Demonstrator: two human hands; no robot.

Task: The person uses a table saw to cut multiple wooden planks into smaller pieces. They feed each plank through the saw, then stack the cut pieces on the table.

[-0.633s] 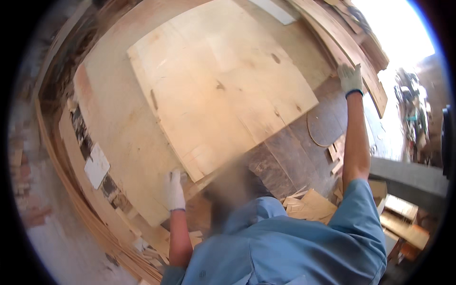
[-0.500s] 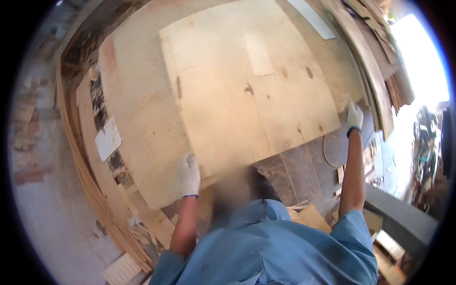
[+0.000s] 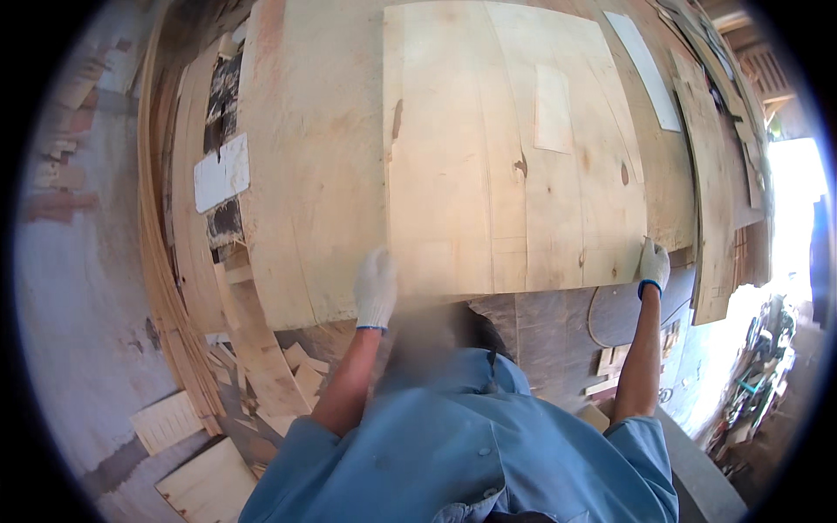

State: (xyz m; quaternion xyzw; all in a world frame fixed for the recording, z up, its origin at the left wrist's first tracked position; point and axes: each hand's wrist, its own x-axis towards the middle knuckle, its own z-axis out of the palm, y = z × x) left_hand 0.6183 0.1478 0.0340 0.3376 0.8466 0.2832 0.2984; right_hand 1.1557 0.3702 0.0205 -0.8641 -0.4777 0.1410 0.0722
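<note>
A pale plywood sheet (image 3: 453, 174) with dark knots and a lighter rectangular patch lies over a larger, duller plywood sheet (image 3: 318, 148). My left hand (image 3: 376, 292), in a white glove, is at the pale sheet's near left corner. Its fingers are closed at the edge, partly blurred. At the near right corner my right hand (image 3: 654, 264), in a white glove with a blue cuff, has its fingers curled over the side edge, thumb side toward the sheet. Beneath the sheet's front edge the hidden fingertips cannot be seen.
A white strip (image 3: 643, 70) lies right of the pale sheet, by stacked boards (image 3: 711, 192). Left are a white rectangular piece (image 3: 221, 173) and long thin wood strips (image 3: 157, 235). Wood scraps (image 3: 305, 370) lie below left; a grey beam (image 3: 697, 471) is at lower right.
The view has turned, so the pale sheet sits straighter and farther right in it. My right hand has come closer against the sheet's right corner; my left stays by the left corner.
</note>
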